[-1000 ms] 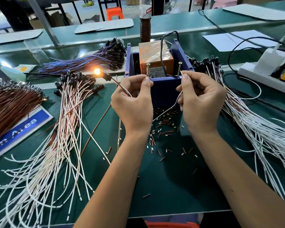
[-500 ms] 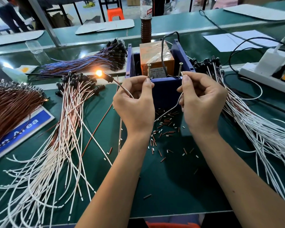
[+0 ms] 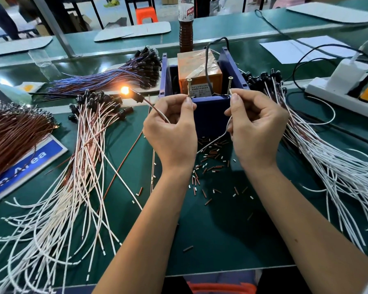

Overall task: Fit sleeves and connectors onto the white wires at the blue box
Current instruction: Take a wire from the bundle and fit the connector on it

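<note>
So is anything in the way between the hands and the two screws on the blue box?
Nothing visible. The left hand pinches a wire end right at the left screw, and the right hand pinches the other end at the right screw, on the blue box front edge.
</note>
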The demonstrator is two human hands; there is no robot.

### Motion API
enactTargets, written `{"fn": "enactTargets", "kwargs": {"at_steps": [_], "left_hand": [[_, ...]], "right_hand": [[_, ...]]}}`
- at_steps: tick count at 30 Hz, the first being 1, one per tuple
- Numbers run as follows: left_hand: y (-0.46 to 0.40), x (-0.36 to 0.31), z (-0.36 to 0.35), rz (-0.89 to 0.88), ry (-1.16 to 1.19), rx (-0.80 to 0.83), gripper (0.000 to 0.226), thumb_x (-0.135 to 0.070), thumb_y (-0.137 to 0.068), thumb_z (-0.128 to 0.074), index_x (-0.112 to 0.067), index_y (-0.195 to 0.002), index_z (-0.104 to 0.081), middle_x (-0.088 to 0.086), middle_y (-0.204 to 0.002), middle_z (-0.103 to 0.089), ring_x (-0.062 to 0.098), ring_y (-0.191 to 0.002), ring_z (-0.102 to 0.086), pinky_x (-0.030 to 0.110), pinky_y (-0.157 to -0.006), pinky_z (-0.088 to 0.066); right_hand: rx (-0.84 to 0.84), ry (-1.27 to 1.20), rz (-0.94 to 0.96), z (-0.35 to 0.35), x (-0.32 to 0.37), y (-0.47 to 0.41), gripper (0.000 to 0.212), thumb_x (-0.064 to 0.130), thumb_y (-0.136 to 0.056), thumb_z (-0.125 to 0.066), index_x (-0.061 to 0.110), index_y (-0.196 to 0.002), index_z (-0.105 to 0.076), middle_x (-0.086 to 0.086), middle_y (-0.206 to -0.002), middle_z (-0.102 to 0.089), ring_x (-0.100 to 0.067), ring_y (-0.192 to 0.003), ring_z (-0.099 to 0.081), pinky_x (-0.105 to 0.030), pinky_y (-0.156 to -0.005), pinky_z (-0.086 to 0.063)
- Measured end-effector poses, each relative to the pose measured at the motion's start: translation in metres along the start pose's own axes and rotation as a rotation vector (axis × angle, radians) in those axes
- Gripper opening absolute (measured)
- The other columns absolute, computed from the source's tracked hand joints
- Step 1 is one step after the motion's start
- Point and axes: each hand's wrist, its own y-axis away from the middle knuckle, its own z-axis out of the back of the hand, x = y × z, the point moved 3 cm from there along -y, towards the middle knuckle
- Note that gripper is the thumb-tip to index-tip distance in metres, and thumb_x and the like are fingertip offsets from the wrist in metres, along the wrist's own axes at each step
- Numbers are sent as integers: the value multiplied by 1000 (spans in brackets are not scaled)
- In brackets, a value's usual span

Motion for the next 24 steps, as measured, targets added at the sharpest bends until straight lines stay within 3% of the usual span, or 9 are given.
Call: {"fn": "enactTargets", "kwargs": {"at_steps": [11,15,19,22,24], "left_hand": [[12,-11,2,-35,123,71,8,1,-92,-69,-4,-87,-71,7,-78,-74,13,-72,-68,21,-70,-51],[26,-28,-23,-26,162,206,9,-1,-92,-69,-7,-86,-71,12,-79,-73,28,-75,-70,27,-70,-55],[41,-48,-67,3,202,379,9,-4,-93,-68,-8,-85,-71,13,-79,-73,27,-76,-70,26,-70,-55],[44,-58,-104,120,232,461,18,-13,-100,-62,-2,-88,-70,17,-83,-71,17,-63,-56,33,-62,-44],[44,-63,-127,252,308,489,29,-18,-105,-54,-6,-84,-70,12,-80,-68,11,-60,-50,33,-60,-37]], "right_hand": [[31,53,-24,16,0,-9,12,14,-100,-66,11,-98,-77,2,-67,-71,-17,-46,-64,-28,-46,-49],[107,226,-8,45,7,-35,10,20,-98,-68,18,-91,-75,3,-68,-73,-15,-45,-66,-35,-44,-54],[165,455,25,96,21,-68,13,36,-92,-68,27,-85,-75,3,-67,-73,-12,-47,-67,-38,-52,-60],[261,666,-114,141,30,-89,30,58,-77,-67,31,-82,-78,6,-64,-74,-10,-49,-69,-41,-61,-64],[212,749,-175,170,33,-99,33,69,-68,-63,45,-87,-76,4,-73,-76,-20,-64,-75,-48,-74,-64]]}}
